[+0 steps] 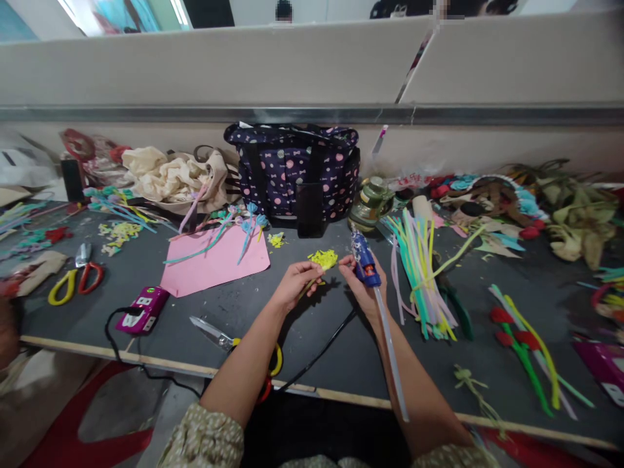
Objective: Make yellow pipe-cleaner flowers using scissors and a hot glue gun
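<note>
My left hand [298, 285] is closed in a pinch on a thin, pale yellow-green stem [310, 281]. The stem's tip is close to a small heap of bright yellow bits [324, 259] on the table; whether they touch I cannot tell. My right hand [363, 286] is wrapped round a blue glue gun [363, 260], its nozzle end pointing away from me. A long clear glue stick [391, 354] sticks out of the gun's back, over my right forearm. Some fingers of that hand are hidden behind the gun.
A pink sheet [214, 263] lies left, scissors [212, 333] beside my left forearm. A purple power socket [143, 311] has a black cable. Behind stand a dark patterned bag [287, 162], phone [311, 209] and glass jar [371, 203]. Pipe cleaners [419, 273] lie right.
</note>
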Demonstrator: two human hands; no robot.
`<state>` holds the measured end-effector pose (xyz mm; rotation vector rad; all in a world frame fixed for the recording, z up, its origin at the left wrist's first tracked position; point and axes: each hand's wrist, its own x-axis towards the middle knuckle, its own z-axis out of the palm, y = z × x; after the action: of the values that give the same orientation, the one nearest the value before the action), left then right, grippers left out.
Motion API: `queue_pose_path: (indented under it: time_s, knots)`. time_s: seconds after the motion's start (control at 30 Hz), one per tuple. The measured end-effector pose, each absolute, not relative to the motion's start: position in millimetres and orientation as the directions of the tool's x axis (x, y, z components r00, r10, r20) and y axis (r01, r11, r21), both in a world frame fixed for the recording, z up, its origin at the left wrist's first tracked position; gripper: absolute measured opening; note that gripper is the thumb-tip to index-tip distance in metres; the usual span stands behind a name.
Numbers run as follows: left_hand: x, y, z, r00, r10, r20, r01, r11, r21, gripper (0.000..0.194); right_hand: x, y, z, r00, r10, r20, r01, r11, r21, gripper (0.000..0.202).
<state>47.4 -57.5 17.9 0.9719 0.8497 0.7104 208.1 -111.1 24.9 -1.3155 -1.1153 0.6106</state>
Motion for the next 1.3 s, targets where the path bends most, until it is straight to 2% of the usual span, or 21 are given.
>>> queue_pose_path:
  time_s: [0.27,0.7,0.97,1.3]
  knots:
    - [47.5,-60.0,19.6,0.515,0.805,-0.295,-0.099,0.398,0.912,0.028,210.9,-113.2,24.3,0.272,0.907,0.320,0.398,0.197,-0.896,0.019]
    - [46.8,-59.4,17.8,0.536,0.786,-0.309,-0.078,0.410,0.909,0.030,211.6,-112.4,20.0,0.264,0.895,0.359,0.469,0.206,-0.858,0.015]
    - [47.4,-60.4,17.9,0.540,0.781,-0.316,-0.061,0.410,0.910,0.028,209.2,-110.0,15.5,0.414,0.843,0.342,0.389,0.175,-0.904,0.018]
    - [47.4,-60.0,19.2,0.546,0.786,-0.291,-0.091,0.400,0.912,0.026,206.2,-109.0,11.9,0.422,0.846,0.325,0.344,0.182,-0.921,0.018]
